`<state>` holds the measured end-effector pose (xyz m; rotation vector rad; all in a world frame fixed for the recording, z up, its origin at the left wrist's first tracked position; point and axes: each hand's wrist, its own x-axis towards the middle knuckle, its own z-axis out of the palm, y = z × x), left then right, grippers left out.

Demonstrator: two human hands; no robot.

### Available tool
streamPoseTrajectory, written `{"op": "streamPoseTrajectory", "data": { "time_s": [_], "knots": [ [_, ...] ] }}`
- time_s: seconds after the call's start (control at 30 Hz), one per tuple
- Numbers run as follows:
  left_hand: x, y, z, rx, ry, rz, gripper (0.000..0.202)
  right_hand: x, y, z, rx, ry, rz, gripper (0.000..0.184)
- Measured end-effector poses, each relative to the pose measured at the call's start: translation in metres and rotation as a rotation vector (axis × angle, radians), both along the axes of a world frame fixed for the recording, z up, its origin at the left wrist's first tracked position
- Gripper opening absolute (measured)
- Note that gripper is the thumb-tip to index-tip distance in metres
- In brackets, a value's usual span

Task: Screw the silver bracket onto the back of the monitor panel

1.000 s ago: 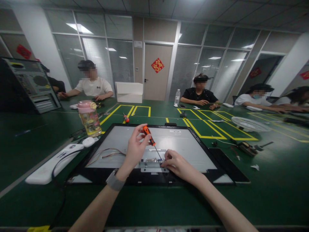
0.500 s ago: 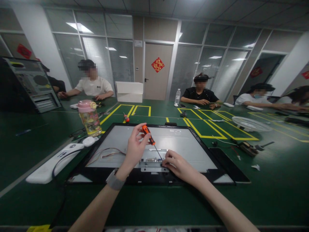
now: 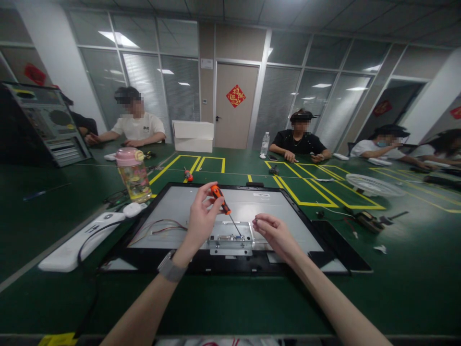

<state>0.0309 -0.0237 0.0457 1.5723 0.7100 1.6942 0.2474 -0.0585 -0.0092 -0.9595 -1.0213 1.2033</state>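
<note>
A screwdriver (image 3: 221,199) with an orange and black handle is gripped in my left hand (image 3: 203,214), its shaft slanting down to the right. Its tip reaches the row of ports on a metal bracket (image 3: 231,247). That bracket sits on the grey back of a black-framed display panel (image 3: 162,199) lying flat on the table. My right hand (image 3: 273,232) is raised just right of the bracket, thumb and fingertips pinched on a tiny dark piece, too small to name. Brown wires (image 3: 163,222) run across the panel left of my left hand.
At left are a white power strip (image 3: 81,242), a pink-lidded bottle (image 3: 132,175) and an open computer case (image 3: 43,125). A black phone-like slab (image 3: 342,246) lies by the panel's right edge. A white ring-shaped part (image 3: 374,185) is farther right. Co-workers sit across the green table.
My right hand has lifted off the bracket's ports and moved up and right, fingertips still pinched. My left hand and the screwdriver have barely moved.
</note>
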Motion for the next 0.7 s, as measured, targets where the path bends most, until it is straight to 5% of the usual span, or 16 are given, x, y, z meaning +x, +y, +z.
{"op": "streamPoseTrajectory", "data": {
  "time_s": [0.47, 0.7],
  "knots": [
    [0.001, 0.0, 0.0, -0.006, 0.005, 0.007, 0.039, -0.005, -0.017, 0.004, 0.351, -0.719, 0.049, 0.014],
    [0.002, 0.001, -0.001, 0.015, 0.004, 0.019, 0.039, -0.002, -0.017, -0.008, 0.618, -0.981, 0.183, 0.021]
  ]
}}
